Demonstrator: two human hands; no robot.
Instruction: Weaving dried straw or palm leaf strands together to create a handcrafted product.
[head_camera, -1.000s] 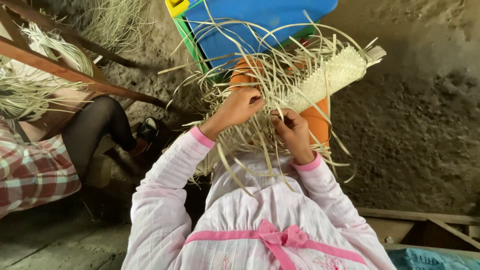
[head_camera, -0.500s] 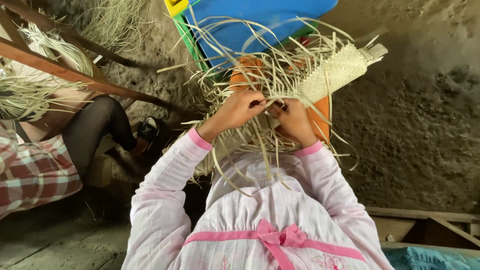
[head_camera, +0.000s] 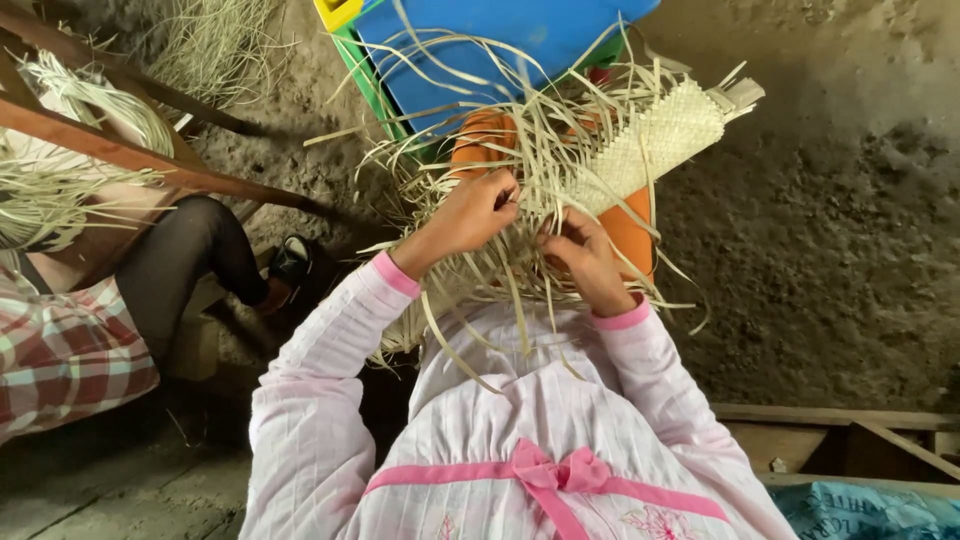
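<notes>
Bottom of frame: pink striped garment with a pink bow (head_camera: 548, 470), worn by the person; both sleeves run up toward centre.

Centre: left hand (head_camera: 473, 212) curled, fingertips pinched narrow on pale straw strips (head_camera: 520, 250) at the loose edge of the weave. Right hand (head_camera: 585, 255) just beside it, fingers bent in and gripping strips of the same bundle; exact number of strips held cannot be told. The hands are near each other, not touching as far as visible.

Above the hands, centre to upper right: woven mat piece (head_camera: 655, 140), finished cream section tilted up toward upper right, loose strips fanning out in all directions. It lies over an orange surface (head_camera: 630, 230).

Upper centre: blue board (head_camera: 500, 30) with a green and yellow edge, behind the straw.

Left side: another person's dark-clad leg (head_camera: 180, 270) and plaid cloth (head_camera: 60, 350); wooden beam (head_camera: 130, 160); straw bundle (head_camera: 60, 140) at upper left. Ground is bare earth (head_camera: 830, 230).
</notes>
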